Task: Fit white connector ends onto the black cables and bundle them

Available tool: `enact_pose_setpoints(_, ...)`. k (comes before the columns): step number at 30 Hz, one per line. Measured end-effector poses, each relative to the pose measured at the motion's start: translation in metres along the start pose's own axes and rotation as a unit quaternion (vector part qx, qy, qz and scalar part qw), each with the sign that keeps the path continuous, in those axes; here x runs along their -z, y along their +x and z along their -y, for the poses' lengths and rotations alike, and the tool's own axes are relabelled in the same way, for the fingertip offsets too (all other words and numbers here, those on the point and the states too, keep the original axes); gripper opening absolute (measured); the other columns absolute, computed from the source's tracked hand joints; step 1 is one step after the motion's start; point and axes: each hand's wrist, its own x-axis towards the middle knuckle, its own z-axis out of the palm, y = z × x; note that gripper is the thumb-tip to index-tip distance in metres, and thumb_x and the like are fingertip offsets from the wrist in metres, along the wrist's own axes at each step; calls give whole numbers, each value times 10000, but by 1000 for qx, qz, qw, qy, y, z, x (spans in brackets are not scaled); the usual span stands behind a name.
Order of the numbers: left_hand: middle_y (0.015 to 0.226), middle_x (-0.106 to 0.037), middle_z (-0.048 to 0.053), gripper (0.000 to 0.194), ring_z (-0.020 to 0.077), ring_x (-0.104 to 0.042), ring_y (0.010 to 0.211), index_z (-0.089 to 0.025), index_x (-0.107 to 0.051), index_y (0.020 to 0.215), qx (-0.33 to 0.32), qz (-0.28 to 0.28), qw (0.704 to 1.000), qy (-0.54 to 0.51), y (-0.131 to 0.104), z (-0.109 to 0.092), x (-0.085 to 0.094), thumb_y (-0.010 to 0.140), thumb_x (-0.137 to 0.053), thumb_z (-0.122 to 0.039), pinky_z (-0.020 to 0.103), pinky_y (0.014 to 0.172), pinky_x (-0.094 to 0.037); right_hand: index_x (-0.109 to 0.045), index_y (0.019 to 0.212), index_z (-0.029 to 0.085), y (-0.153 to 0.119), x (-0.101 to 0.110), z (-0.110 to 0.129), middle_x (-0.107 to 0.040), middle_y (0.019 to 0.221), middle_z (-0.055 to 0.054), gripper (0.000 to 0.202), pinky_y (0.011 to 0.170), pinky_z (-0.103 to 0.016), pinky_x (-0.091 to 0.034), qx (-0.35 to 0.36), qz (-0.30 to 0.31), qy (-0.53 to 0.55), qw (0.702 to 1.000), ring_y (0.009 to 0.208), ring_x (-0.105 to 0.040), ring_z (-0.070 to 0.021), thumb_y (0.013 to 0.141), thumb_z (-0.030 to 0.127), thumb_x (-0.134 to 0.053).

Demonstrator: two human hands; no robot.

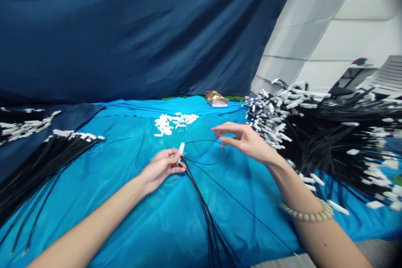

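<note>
Near the middle of the blue cloth, my left hand [165,166] pinches a white connector piece [181,149] together with the upper ends of several black cords [201,201]. The cords hang down toward the front edge. One thin cord [201,141] loops from the white piece toward my right hand [237,137]. My right hand is raised to the right of the piece, thumb and fingers apart, with nothing visibly gripped. A beaded bracelet circles the right wrist.
A pile of small white pieces [169,123] lies behind my hands. Black cords with white ends [63,146] lie at the left; a large heap [326,134] fills the right. A gold box [216,99] stands at the back before a dark blue curtain [125,33].
</note>
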Motion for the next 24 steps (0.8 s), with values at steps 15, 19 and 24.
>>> enact_pose_setpoints(15,646,-516,9,66,83,-552,576,-107,-517,725,-12,-8,1000,-13,3,-1,2,720,-562,-155,205,576,-484,-665,849,232,1,-30,3,-593,942,-32,131,896,-341,-348,186,-5,-104,977,988,-466,-161,737,201,-605)
enact_pose_setpoints(19,643,-515,11,86,89,-559,581,-111,-503,726,-14,-2,1000,-3,2,-1,1,726,-560,-176,212,581,-487,-650,755,184,3,-20,4,-611,841,-29,105,894,-315,-383,88,-152,185,967,1026,-484,-158,774,242,-565)
enact_pose_setpoints(24,642,-515,12,101,99,-567,583,-116,-492,720,-12,5,1000,15,1,0,-1,718,-570,-180,221,579,-490,-604,836,161,5,2,4,-527,635,31,132,413,-100,-360,-37,-357,467,808,553,-501,-29,744,254,-587)
